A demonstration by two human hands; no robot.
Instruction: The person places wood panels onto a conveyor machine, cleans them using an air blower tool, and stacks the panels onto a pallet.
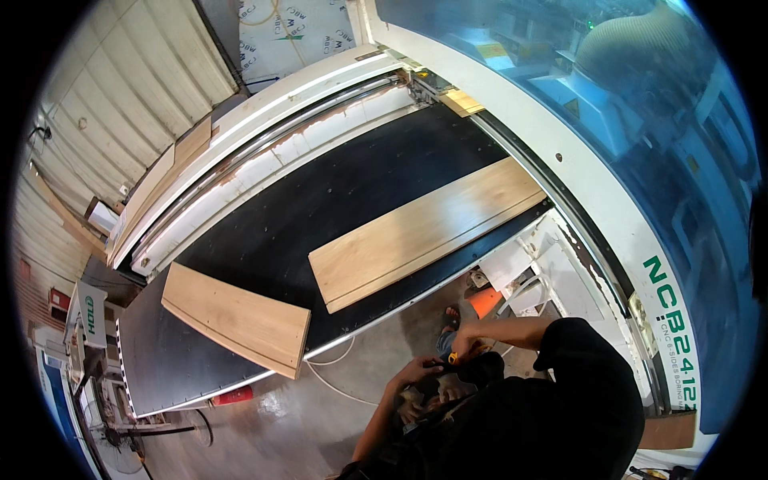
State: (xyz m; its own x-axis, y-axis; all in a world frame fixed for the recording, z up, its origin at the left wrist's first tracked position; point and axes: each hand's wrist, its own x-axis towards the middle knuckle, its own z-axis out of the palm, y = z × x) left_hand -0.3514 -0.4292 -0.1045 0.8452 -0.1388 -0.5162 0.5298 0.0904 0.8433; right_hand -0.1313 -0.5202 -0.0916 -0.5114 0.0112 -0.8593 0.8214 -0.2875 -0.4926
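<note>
Close to the waist, a person in a black shirt (560, 400) brings two bare hands together beside a work table. The right hand (464, 342) is bent inward, a small yellow object (454, 358) showing at its fingers; whether the hand grips it cannot be told. The left hand (420, 370) sits just beside, near the dark clothing, its fingers partly hidden, so its grip cannot be told either. A sandaled foot (451, 318) shows on the floor beyond them, near an orange object (485, 302). Past the hands, two wooden boards lie flat and apart on the black table (256, 240): a long board (432, 232) reaching toward the machine, and a shorter board (240, 318) to the left, one corner jutting over the near edge. A white hose (332, 370) curves across the floor. A blue window (616, 120) fronts the white machine (596, 172) at right; a ribbed wall (136, 96) rises at left.
</note>
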